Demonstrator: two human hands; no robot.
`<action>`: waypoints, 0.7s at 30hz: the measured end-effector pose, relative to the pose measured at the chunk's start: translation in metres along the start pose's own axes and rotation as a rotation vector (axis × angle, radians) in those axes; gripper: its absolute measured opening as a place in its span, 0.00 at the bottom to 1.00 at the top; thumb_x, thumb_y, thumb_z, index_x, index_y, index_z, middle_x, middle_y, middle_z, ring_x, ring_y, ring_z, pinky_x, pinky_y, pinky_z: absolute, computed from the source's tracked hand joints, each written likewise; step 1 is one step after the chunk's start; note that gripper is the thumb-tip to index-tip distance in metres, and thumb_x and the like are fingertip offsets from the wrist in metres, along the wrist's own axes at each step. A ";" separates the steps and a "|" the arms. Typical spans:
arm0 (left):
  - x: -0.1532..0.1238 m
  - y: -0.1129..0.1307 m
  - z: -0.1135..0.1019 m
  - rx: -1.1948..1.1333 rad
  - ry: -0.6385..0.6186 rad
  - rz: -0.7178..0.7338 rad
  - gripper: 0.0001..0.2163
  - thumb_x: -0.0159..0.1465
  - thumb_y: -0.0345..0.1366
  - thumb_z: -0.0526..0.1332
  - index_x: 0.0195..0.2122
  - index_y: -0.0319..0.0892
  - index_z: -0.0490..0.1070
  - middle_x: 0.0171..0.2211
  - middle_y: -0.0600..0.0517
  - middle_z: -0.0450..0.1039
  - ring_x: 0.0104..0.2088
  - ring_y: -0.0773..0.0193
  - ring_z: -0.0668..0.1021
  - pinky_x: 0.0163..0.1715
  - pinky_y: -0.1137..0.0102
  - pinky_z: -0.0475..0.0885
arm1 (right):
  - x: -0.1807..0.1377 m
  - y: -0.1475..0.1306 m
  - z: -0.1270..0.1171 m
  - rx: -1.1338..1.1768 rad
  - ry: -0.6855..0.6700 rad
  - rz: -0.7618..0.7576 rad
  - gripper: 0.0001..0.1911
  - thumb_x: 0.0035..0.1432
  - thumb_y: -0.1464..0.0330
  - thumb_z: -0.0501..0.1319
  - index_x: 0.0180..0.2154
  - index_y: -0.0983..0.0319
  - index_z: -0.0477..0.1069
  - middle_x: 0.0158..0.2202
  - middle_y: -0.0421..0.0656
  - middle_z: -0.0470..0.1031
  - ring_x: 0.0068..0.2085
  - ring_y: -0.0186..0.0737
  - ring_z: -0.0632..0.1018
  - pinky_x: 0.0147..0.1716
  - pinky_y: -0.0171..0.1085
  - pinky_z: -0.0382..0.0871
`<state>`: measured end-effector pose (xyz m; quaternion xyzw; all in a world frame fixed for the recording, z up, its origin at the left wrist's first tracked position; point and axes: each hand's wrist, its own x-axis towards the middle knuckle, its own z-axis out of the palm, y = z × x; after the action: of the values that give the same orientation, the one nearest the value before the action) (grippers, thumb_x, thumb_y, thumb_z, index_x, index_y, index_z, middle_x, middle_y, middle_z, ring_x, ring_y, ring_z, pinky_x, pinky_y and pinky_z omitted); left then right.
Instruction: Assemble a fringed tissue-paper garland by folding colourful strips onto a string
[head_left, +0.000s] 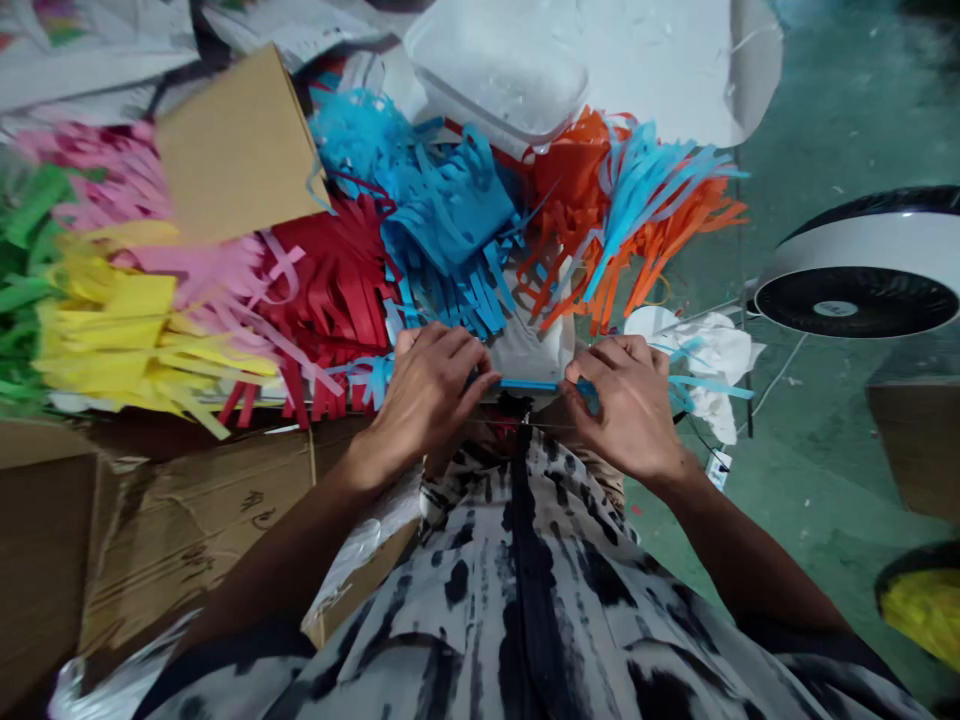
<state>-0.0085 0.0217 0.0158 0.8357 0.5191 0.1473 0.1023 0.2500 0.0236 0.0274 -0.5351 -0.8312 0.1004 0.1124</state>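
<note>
Dim, cool light overall, seemingly from above. Brightest patch: the clear tub (499,75), a pale sheen on its plastic. Backs of my left hand (435,385) and right hand (630,405) catch some light; my forearms (277,560) run darker. Cardboard box (45,530) at lower left in shadow, top right corner near black. Fine detail soft, smeary on my shirt (465,610). Wide-lens distortion: fan (870,245) stretched near the right edge.

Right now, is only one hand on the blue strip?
No, the left hand and right hand both hold the blue strip, which spans the gap between them.
</note>
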 end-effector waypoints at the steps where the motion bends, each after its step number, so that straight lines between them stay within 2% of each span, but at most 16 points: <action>1: -0.002 0.000 0.001 -0.008 0.031 -0.022 0.10 0.74 0.43 0.61 0.45 0.43 0.75 0.43 0.46 0.80 0.46 0.51 0.76 0.50 0.54 0.65 | 0.000 -0.001 0.000 -0.011 0.000 -0.004 0.05 0.66 0.66 0.62 0.36 0.59 0.75 0.43 0.47 0.79 0.52 0.54 0.71 0.46 0.49 0.55; 3: -0.004 -0.001 0.004 -0.020 0.101 0.034 0.09 0.74 0.41 0.61 0.51 0.45 0.76 0.46 0.48 0.81 0.49 0.52 0.77 0.53 0.54 0.65 | 0.000 -0.001 0.003 -0.039 0.018 -0.005 0.06 0.66 0.66 0.61 0.37 0.59 0.75 0.43 0.48 0.79 0.51 0.55 0.71 0.47 0.50 0.55; 5: -0.006 0.000 0.008 -0.001 0.137 0.212 0.10 0.75 0.37 0.60 0.54 0.48 0.76 0.49 0.50 0.82 0.52 0.53 0.77 0.56 0.54 0.65 | -0.002 0.000 0.007 -0.053 0.059 -0.023 0.07 0.68 0.66 0.60 0.42 0.59 0.76 0.45 0.49 0.79 0.52 0.55 0.72 0.48 0.51 0.56; 8: -0.011 0.006 0.013 0.068 0.128 0.391 0.14 0.74 0.31 0.60 0.58 0.48 0.74 0.51 0.50 0.82 0.54 0.55 0.78 0.56 0.55 0.68 | -0.010 0.002 0.016 -0.031 0.160 -0.185 0.09 0.70 0.70 0.60 0.48 0.56 0.76 0.47 0.44 0.82 0.56 0.50 0.73 0.54 0.51 0.56; 11: -0.026 0.019 0.017 0.084 0.126 0.368 0.15 0.72 0.32 0.61 0.58 0.44 0.75 0.51 0.46 0.82 0.52 0.52 0.79 0.54 0.54 0.70 | -0.024 -0.002 0.022 -0.029 0.276 -0.337 0.10 0.67 0.74 0.63 0.46 0.54 0.77 0.44 0.38 0.84 0.55 0.46 0.74 0.58 0.50 0.54; 14: -0.044 0.031 0.025 0.067 0.159 0.321 0.14 0.71 0.34 0.62 0.57 0.44 0.77 0.49 0.44 0.83 0.50 0.52 0.80 0.52 0.54 0.71 | -0.039 -0.013 0.026 -0.045 0.312 -0.325 0.08 0.67 0.73 0.64 0.44 0.55 0.77 0.43 0.38 0.85 0.54 0.46 0.77 0.61 0.52 0.53; 18: -0.058 0.040 0.037 0.094 0.318 0.285 0.12 0.71 0.29 0.62 0.53 0.44 0.79 0.45 0.47 0.85 0.46 0.57 0.82 0.45 0.61 0.72 | -0.047 -0.023 0.034 -0.099 0.337 -0.299 0.05 0.69 0.71 0.63 0.43 0.56 0.78 0.44 0.41 0.85 0.54 0.47 0.77 0.64 0.53 0.52; 21: -0.060 0.048 0.037 0.065 0.391 0.255 0.10 0.70 0.29 0.64 0.50 0.43 0.81 0.42 0.46 0.85 0.43 0.57 0.83 0.42 0.63 0.72 | -0.045 -0.023 0.035 -0.092 0.405 -0.335 0.06 0.70 0.71 0.64 0.42 0.55 0.78 0.41 0.38 0.86 0.53 0.45 0.78 0.63 0.52 0.53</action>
<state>0.0199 -0.0541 -0.0112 0.8530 0.4236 0.3013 -0.0463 0.2376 -0.0286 -0.0032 -0.4039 -0.8724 -0.0665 0.2672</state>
